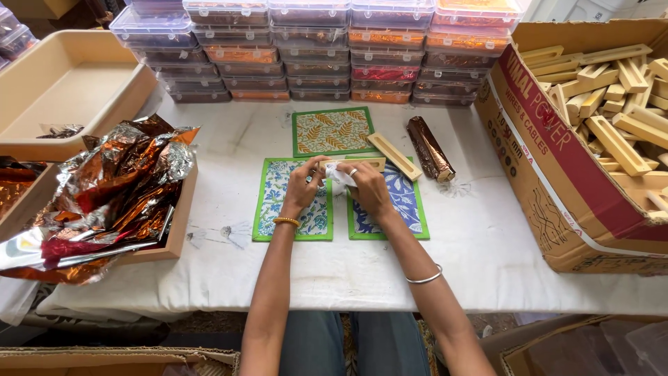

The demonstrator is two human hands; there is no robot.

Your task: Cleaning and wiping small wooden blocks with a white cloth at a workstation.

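Working over the white-covered table (390, 278), both hands meet at the middle of the view. The left hand (303, 186) and the right hand (364, 188) are clenched together around a crumpled white cloth (339, 175), and the fingertips also pinch the near end of a pale wooden slotted bar (366, 161) that lies crosswise just beyond the knuckles. A gold bangle (286, 222) circles the left wrist, a thin silver bangle (424, 278) sits on the right forearm.

Under the hands lie two block-printed mats with green borders — a pale floral one (277, 209) beneath the left hand, a blue floral one (407, 209) beneath the right. At twelve o'clock from the hands lies a third mat, a yellow leaf-print mat (332, 131). At one o'clock a second wooden bar (394, 156) lies aslant, and just beside it a roll of bronze foil (430, 149).

At nine o'clock a wooden tray (179, 230) is heaped with crumpled copper and silver foil (111, 195); beyond it, at ten o'clock, stands a beige plastic tub (76, 83). Along the far edge run stacks of clear lidded boxes (320, 49). At three o'clock an open cardboard carton (557, 188) brims with more wooden pieces (612, 104).
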